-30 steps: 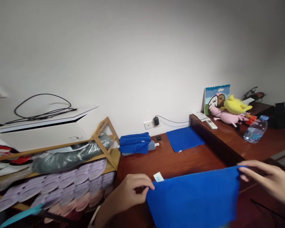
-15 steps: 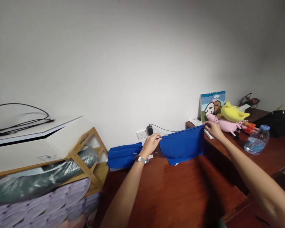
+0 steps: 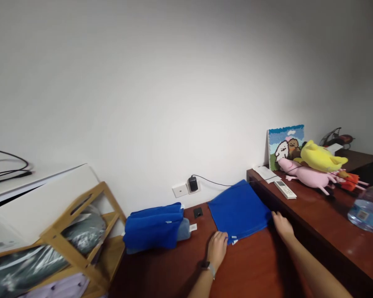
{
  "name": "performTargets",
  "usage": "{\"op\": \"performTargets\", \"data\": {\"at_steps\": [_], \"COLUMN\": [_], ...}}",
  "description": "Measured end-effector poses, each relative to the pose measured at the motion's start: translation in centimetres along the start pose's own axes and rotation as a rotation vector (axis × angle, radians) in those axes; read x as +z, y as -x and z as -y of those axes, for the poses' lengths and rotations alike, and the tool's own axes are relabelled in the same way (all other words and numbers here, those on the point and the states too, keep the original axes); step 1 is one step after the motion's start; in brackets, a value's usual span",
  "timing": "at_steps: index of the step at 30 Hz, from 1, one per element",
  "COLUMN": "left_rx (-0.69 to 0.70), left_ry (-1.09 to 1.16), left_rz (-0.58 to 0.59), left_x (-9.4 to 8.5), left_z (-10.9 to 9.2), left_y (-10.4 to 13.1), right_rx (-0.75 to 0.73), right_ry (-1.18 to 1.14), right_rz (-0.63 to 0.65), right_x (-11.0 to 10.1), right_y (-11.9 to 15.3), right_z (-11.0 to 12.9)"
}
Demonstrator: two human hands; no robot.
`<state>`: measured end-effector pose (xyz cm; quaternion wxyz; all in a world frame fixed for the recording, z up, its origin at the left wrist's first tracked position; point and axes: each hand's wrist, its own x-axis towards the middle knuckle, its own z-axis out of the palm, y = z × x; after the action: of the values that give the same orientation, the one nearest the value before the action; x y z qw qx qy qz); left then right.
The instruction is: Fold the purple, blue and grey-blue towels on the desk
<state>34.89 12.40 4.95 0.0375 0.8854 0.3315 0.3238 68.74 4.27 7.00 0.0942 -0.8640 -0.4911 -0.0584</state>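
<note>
A blue cloth (image 3: 240,210), folded into a rough square, lies flat on the brown wooden desk (image 3: 236,273) near the wall, with small white tags at its front edge. My left hand (image 3: 216,248), wearing a watch, has its fingers closed at the cloth's near left corner. At the near right corner, my right hand (image 3: 282,226) pinches the edge; its fingertips are partly hidden. Left of the cloth, a stack of folded blue cloths (image 3: 153,227) rests on the same desk, a greyer blue piece showing underneath.
A black charger (image 3: 193,183) sits in the wall socket, its cord running right. The higher desk on the right holds a remote control (image 3: 285,189), plush toys (image 3: 311,174), a dog picture (image 3: 286,145) and a water bottle (image 3: 368,207). A wooden rack (image 3: 81,231) stands left.
The cloth was held up by its top edge between both hands; now it lies flat on the desk. Both hands have come down and nearer to me. The view has shifted slightly.
</note>
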Motion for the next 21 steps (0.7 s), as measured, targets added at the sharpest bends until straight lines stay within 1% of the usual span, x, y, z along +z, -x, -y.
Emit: {"op": "performTargets", "data": {"at_steps": [2, 4, 7, 10, 12, 15, 17, 18, 19, 21], "left_rx": [-0.027, -0.029, -0.008, -0.004, -0.009, -0.024, -0.04, -0.052, -0.072, -0.138], "left_ry": [0.03, 0.067, 0.083, 0.055, 0.047, 0.07, 0.085, 0.084, 0.074, 0.02], "left_rz": [-0.001, -0.009, 0.015, 0.107, 0.148, 0.158, 0.149, 0.138, 0.12, 0.07], "left_x": [0.8, 0.9, 0.7, 0.9, 1.3, 1.4, 0.6, -0.1, -1.0, -3.7], "left_z": [0.0, 0.1, 0.0, -0.3, -0.6, -1.1, -1.2, -1.1, -0.8, 0.7], "left_y": [0.6, 0.6, 0.7, 1.4, 2.1, 3.3, 4.3, 5.1, 6.1, 9.3], "right_rx": [0.018, 0.028, 0.037, 0.033, 0.012, -0.013, 0.008, 0.016, 0.01, -0.069], "right_ry": [-0.053, -0.09, -0.105, -0.088, -0.061, -0.019, -0.001, 0.004, 0.001, -0.046], "right_rz": [0.021, 0.03, 0.056, 0.074, 0.049, -0.022, -0.076, -0.106, -0.135, -0.166], "right_x": [1.9, 2.6, 2.4, 2.1, 2.1, 2.6, 3.0, 3.1, 3.2, 3.2], "right_y": [-0.3, -0.5, -0.3, 0.3, 1.0, 2.5, 4.0, 4.9, 5.8, 8.0], "right_z": [-0.9, -1.7, -2.1, -1.8, -1.5, -1.3, -1.2, -1.0, -0.5, 1.2]}}
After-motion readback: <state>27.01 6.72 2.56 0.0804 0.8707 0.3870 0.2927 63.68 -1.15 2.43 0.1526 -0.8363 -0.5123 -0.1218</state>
